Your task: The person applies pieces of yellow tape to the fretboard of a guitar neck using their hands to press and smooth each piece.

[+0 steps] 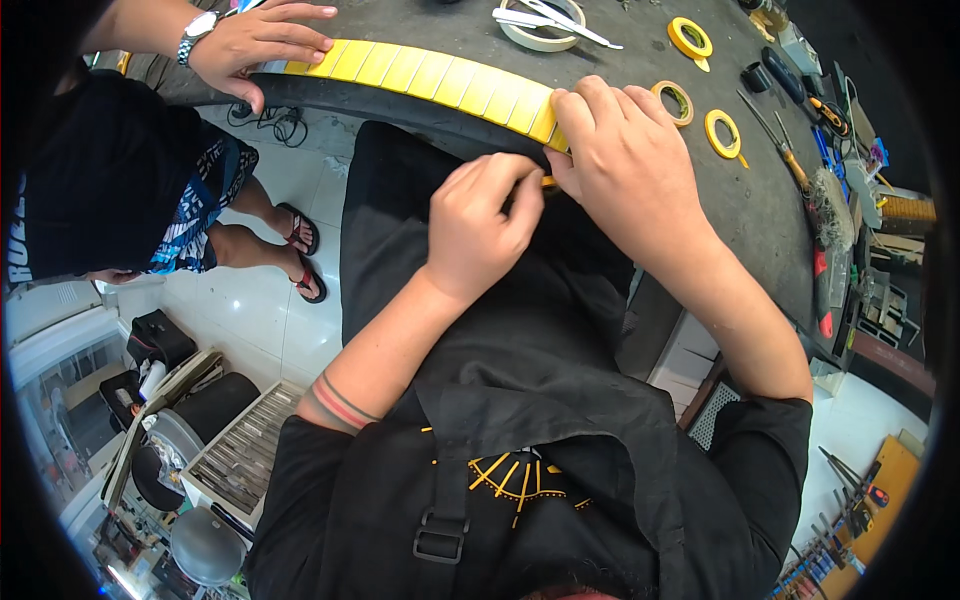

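Observation:
A guitar neck's fretboard (442, 79), covered in yellow masking tape between its metal frets, lies along the bench's near edge. My right hand (622, 142) grips its right end, fingers on top and thumb at the near side. Just below that end, my left hand (487, 217) is curled, thumb and forefinger together. A small bit of yellow tape (550, 181) shows at its fingertips; the rest is hidden behind my hands. At the neck's left end lies another person's hand (259, 49), wearing a metal wristwatch (201, 26), with fingertips on the taped surface.
On the dark bench (637, 45) lie a yellow tape roll (690, 39), a wide cream tape roll (517, 34) with a white-handled blade tool (555, 21) and hand tools at right. A person in patterned shorts (199, 202) stands close at left. A drawer of metal strips (244, 450) is behind.

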Demonstrator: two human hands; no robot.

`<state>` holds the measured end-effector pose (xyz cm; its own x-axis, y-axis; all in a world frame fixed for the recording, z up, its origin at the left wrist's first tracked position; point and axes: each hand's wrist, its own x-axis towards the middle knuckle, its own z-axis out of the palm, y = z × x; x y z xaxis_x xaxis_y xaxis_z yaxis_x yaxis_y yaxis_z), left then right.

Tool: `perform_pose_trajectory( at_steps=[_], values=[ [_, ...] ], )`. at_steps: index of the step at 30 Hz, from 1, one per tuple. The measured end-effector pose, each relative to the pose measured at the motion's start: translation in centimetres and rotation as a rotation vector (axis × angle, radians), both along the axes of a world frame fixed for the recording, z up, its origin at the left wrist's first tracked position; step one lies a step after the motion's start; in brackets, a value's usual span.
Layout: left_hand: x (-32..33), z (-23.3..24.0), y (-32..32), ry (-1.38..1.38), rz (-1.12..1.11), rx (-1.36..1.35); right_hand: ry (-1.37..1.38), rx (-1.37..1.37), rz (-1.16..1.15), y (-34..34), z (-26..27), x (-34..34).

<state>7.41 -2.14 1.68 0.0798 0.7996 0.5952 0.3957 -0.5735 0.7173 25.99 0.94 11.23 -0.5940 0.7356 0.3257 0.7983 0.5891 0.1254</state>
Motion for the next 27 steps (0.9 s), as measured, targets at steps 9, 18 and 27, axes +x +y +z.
perform_pose_trajectory(
  at_steps=[9, 18, 27],
  values=[
    [-2.4, 4.3, -0.2, 0.023, -0.242, 0.267, 1.095, -0.969, -0.004, -7.1, 2.1, 0.4],
    [-1.5, 5.9, 0.3, 0.094, -0.459, 0.248, 1.094, -1.101, -0.008, -5.5, 2.5, 2.2],
    [-0.5, 7.9, -1.2, -0.152, -0.365, -0.788, 0.748, -0.767, 0.023, 2.7, 3.0, 4.8]
  ],
)
